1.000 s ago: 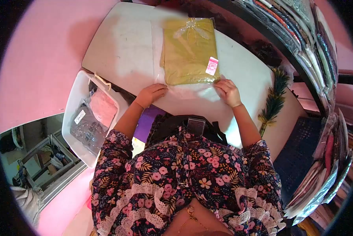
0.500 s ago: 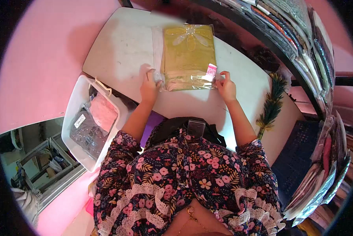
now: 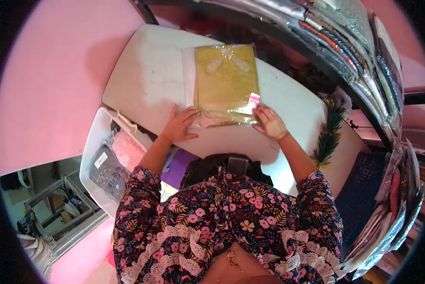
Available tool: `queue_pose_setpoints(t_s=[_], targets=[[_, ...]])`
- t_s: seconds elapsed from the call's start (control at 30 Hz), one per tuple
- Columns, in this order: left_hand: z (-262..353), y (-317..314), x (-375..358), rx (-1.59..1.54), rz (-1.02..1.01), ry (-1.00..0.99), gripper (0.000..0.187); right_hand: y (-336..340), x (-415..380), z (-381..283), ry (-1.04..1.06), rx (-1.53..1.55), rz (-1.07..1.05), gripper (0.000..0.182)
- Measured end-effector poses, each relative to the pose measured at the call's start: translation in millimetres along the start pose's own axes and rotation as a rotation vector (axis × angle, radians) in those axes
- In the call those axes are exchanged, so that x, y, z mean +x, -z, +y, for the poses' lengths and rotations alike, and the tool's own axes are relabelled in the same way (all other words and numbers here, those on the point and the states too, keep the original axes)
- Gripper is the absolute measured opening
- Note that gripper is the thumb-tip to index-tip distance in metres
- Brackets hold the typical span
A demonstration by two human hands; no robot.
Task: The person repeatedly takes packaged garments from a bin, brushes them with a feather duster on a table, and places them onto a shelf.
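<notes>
A folded yellow-green garment [image 3: 226, 85] with a beaded flower pattern lies flat in a clear plastic bag [image 3: 189, 71] on the white table [image 3: 136, 75]. A pink and white tag [image 3: 253, 100] shows near the bag's lower right corner. My left hand [image 3: 180, 126] has its fingers spread, the tips resting on the lower left corner of the bag. On the opposite corner lie the fingers of my right hand [image 3: 271, 124], stretched out with the thumb apart.
A white plastic bin [image 3: 90, 151] with bagged clothes stands left of the table. A dark green tinsel-like garland [image 3: 329, 132] lies along the right side. Racks of bagged garments [image 3: 363, 71] curve round the right, and dark blue fabric [image 3: 361, 194] sits below them.
Both hands have gone from holding up the bag's lower corners, fingers curled, to lying flatter on them. The view has shifted, so the table and bag appear lower.
</notes>
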State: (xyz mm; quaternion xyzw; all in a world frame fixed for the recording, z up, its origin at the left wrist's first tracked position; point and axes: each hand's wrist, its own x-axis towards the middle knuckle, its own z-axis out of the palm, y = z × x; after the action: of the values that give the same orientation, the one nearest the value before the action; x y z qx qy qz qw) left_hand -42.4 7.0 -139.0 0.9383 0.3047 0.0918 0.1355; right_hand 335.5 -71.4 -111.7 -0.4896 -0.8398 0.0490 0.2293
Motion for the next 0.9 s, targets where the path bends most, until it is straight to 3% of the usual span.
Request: queue_pose_setpoints(t_s=[0.07, 0.3, 0.37, 0.4, 0.47, 0.57, 0.6, 0.67, 0.73, 0.8, 0.9], targets=[[-6.6, -6.0, -1.2, -0.002, 0.000, 0.015, 0.083, -3.0, 5.2, 3.9, 0.017, -0.042, 0.036, 0.046], [11.0, 7.8, 3.5, -0.034, 0.029, 0.092, 0.077, -14.8, 11.6, 14.5, 0.012, -0.055, 0.129, 0.030], [9.4, -3.6, 4.5, -0.094, 0.159, 0.159, 0.052, -8.7, 14.9, 10.8, -0.072, -0.015, 0.107, 0.021], [3.2, -9.0, 7.4, -0.083, 0.169, 0.150, 0.052, -10.6, 16.9, 13.5, -0.068, -0.024, 0.121, 0.021], [-8.6, -19.9, 12.4, -0.225, 0.251, 0.303, 0.027, -19.3, 17.0, 21.6, -0.182, 0.100, 0.156, 0.018], [-25.1, -20.9, 26.6, -0.386, 0.386, 0.394, 0.013, -0.4, 31.7, 12.7, -0.280, 0.175, 0.289, 0.013], [-24.6, -12.3, 36.1, -0.384, 0.387, 0.388, 0.013, 8.9, 38.6, 11.1, -0.280, 0.172, 0.295, 0.013], [-18.2, 22.2, 61.7, -0.296, 0.775, 0.335, 0.013, 31.5, 56.5, 10.2, -0.331, 0.267, 0.486, 0.010], [-15.7, 51.1, 80.1, -0.503, 0.829, 0.394, 0.017, 59.9, 71.2, 1.4, -0.360, 0.392, 0.600, 0.008], [8.5, 103.1, 101.6, -0.693, 0.857, 0.272, 0.022, 101.0, 90.6, -12.8, -0.337, 0.494, 0.732, 0.008], [34.1, 152.2, 130.4, -0.785, 0.864, 0.281, 0.023, 136.4, 105.7, -5.7, -0.412, 0.640, 0.815, 0.009]])
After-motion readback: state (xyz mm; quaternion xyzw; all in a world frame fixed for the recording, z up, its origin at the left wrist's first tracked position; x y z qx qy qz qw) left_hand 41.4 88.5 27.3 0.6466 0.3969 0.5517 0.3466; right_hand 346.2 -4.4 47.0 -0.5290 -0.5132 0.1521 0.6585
